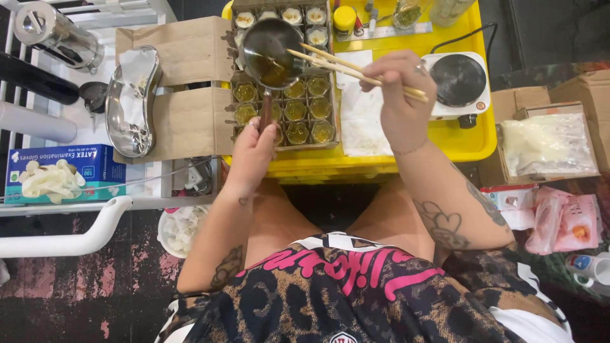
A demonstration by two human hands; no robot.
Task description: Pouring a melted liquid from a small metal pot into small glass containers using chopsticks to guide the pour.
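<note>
Your left hand point(253, 151) is closed around the handle of a small metal saucepan point(270, 52) held over the box of filled glass jars point(298, 111) on the yellow desk point(467, 143), while your right hand point(401, 92) pinches wooden chopsticks point(343, 67) with tips at the pan's rim.

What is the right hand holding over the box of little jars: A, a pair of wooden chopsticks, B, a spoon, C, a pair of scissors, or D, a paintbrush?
A: the right hand grips a pair of wooden chopsticks whose tips reach to the small metal pot that the left hand holds by its handle over the box of jars.
</note>
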